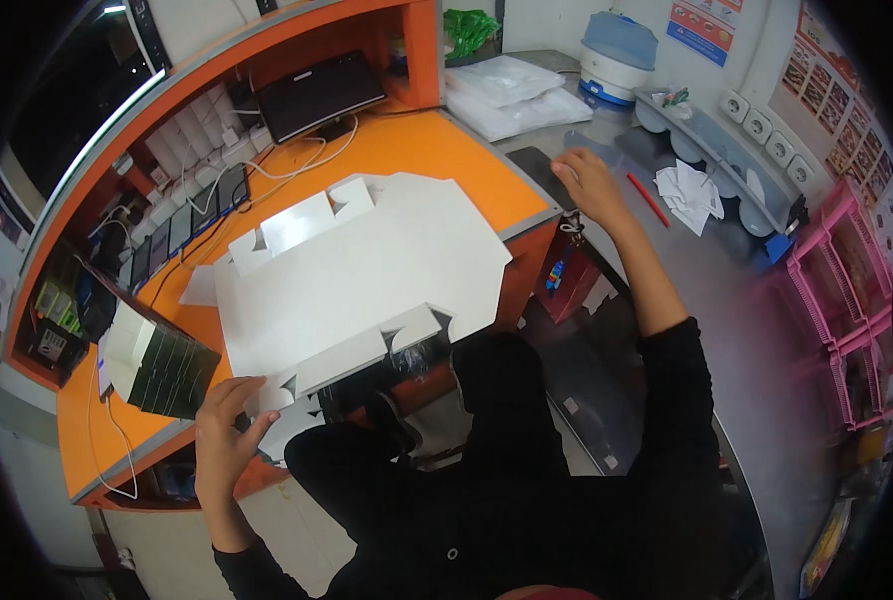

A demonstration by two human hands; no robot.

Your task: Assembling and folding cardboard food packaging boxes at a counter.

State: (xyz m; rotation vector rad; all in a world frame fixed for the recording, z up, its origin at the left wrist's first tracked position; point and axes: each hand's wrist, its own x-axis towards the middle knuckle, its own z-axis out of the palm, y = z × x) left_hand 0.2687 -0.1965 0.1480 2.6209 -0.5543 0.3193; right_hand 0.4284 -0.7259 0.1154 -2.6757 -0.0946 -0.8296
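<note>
A large white flattened cardboard box (366, 270) with cut flaps and notches lies across the orange desk and overhangs its front edge above my legs. At its near left corner is my left hand (228, 430), thumb and fingers apart around a small flap; whether they press on it I cannot tell. My right hand (588, 188) is off the cardboard, raised over the corner where the desk meets the grey counter. Its fingers are loosely bent and apart, with nothing seen in them. A dark flat object (536, 172) lies just left of it.
A dark green folded carton (176, 372) stands left on the orange desk (466, 160). Behind are a black monitor (321, 95), cables and phone-like devices. On the grey counter (706, 310) lie a red pen (648, 200), paper slips (688, 195) and plastic-wrapped packs (511, 95); a pink rack (841, 290) stands right.
</note>
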